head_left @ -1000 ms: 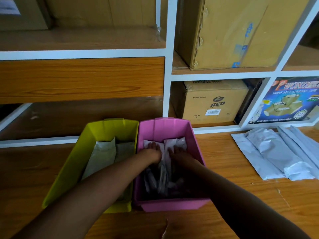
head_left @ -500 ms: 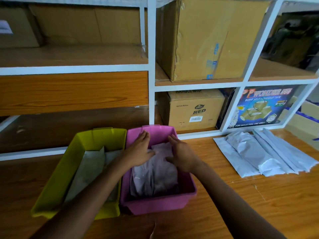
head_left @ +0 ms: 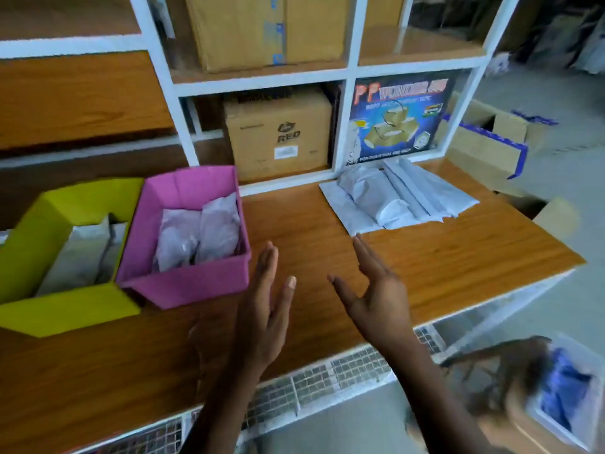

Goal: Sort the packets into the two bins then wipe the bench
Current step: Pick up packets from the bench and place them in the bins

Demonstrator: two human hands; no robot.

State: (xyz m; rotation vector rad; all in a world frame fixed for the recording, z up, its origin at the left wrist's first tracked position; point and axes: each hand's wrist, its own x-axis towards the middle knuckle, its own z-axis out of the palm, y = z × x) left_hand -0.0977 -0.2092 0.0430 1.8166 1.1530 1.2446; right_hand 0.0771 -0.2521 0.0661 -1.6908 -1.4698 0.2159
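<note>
Both hands had come out of the pink bin [head_left: 183, 290] and hung over the tabletop [head_left: 458, 257] in the middle of the frame, the left hand [head_left: 265, 309] and the right hand [head_left: 376, 296] each with a spread grip, holding nothing. Some packets [head_left: 199, 231] lay in the pink bin and the yellow bin [head_left: 65, 316] at left. More grey packets [head_left: 396, 194] lay on the tabletop at upper right.

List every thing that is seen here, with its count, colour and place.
yellow bin: one, yellow-green, bench far left
pink bin: one, pink, beside the yellow bin
binned packets: several, pale grey, in both bins
loose packets: several, grey-white, bench rear right
bench: one, brown wood, under bins and packets
cardboard boxes: two, brown, shelves behind
printed box: one, blue, lower right shelf
left hand: one, bare, open above bench
right hand: one, bare, open above bench
</note>
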